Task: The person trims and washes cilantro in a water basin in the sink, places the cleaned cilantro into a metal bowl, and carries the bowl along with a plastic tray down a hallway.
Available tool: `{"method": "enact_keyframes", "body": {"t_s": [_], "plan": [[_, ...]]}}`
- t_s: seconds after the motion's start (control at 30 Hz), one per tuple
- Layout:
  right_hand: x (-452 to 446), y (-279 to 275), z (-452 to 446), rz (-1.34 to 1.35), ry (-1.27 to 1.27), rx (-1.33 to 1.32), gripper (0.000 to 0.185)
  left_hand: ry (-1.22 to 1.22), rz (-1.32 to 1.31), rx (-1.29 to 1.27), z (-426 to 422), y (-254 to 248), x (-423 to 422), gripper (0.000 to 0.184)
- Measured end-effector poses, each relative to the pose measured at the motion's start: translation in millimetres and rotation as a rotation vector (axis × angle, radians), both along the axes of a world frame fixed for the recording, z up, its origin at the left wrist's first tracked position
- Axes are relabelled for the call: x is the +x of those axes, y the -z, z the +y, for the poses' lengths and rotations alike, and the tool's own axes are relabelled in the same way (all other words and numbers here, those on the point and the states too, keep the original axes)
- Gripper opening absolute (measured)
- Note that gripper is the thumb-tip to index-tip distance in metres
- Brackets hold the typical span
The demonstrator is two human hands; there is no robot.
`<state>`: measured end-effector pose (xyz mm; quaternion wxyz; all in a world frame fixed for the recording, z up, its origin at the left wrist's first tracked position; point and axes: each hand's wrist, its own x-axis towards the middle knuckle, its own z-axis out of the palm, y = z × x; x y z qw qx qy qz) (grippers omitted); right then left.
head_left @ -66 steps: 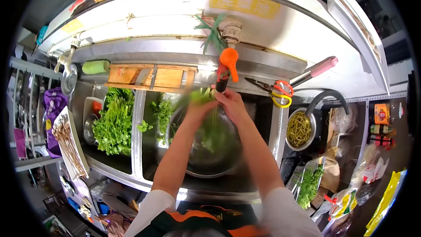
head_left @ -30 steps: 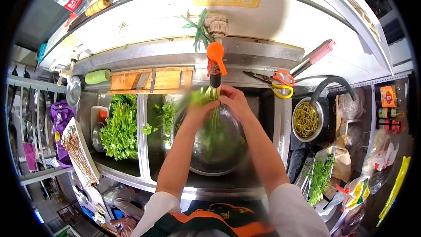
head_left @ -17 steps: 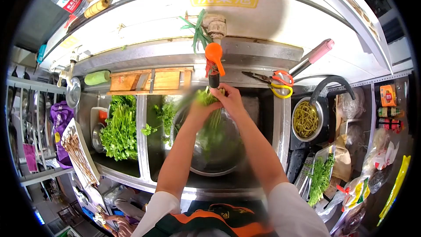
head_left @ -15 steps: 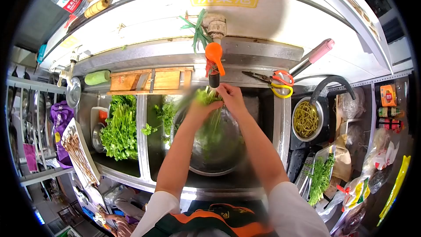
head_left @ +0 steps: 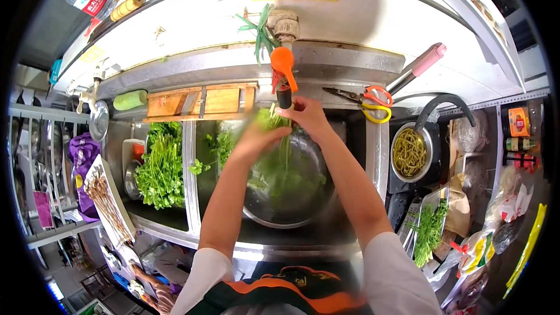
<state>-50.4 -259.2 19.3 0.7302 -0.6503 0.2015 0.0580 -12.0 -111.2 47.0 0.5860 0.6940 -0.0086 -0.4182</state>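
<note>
My left hand (head_left: 257, 141) grips green stems (head_left: 270, 118), my right hand (head_left: 308, 118) pinches them below the tap (head_left: 284, 98); this seems rinsing, and needs them spread.

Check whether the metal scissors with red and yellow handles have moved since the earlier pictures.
No. The scissors lie in the same place against the steel sink's right rim; only the camera's view has shifted.
</note>
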Motion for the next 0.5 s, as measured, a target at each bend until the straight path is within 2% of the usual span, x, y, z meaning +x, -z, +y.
{"method": "enact_keyframes", "body": {"t_s": [0.03, 0.07, 0.13, 0.27, 0.37, 0.43, 0.5], "plan": [[1.2, 0.5, 1.8, -0.017, 0.014, -0.038, 0.019, 0.109, -0.005, 0.024, 0.4, -0.5, 1.7, 0.014], [0.4, 0.6, 2.0, -0.018, 0.015, -0.037, 0.019, 0.11, -0.005, 0.025, 0.7, 1.0, 2.4, 0.014], [-2.8, -12.3, 3.7, -0.081, 0.115, 0.217, 0.019, -0.001, 0.033, -0.032, 1.4, -1.4, 3.0, 0.017], [-16.8, -9.3, -2.1, -0.184, 0.197, 0.394, 0.028, -0.12, 0.142, -0.139, 9.6, -5.1, 4.8, 0.02], [-29.4, -7.7, -2.5, -0.105, 0.14, 0.33, 0.023, -0.141, 0.147, -0.156, 12.5, -3.2, 3.3, 0.022], [-35.8, -13.7, 0.6, -0.178, -0.068, -0.07, 0.019, -0.151, 0.149, -0.164, 13.4, -3.6, 2.9, 0.023], [-38.0, -8.7, -0.6, -0.168, -0.109, -0.089, 0.02, -0.098, 0.133, -0.142, 13.8, -5.8, 2.7, 0.022]]}}
